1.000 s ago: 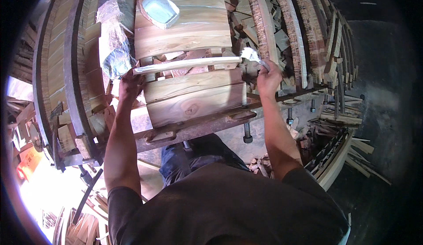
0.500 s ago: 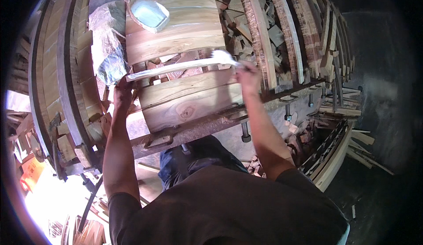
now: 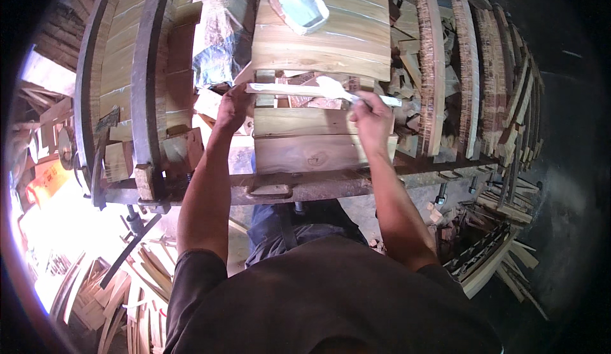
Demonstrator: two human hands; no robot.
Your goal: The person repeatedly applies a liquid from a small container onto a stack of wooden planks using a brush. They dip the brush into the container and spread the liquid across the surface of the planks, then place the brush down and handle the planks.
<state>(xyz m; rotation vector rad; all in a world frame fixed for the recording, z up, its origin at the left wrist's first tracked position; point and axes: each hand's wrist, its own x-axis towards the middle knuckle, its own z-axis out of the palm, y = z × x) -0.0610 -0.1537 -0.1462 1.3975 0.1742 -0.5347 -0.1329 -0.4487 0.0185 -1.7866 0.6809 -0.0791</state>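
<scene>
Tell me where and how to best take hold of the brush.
Grip the brush by its handle, probably coming from the right: its white-coated bristle end points left along the narrow wooden strip, while the slim handle runs back into the right hand.

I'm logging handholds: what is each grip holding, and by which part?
The left grip holds a narrow wooden strip by its left end; the right grip holds a white-headed, brush-like tool by its handle.
</scene>
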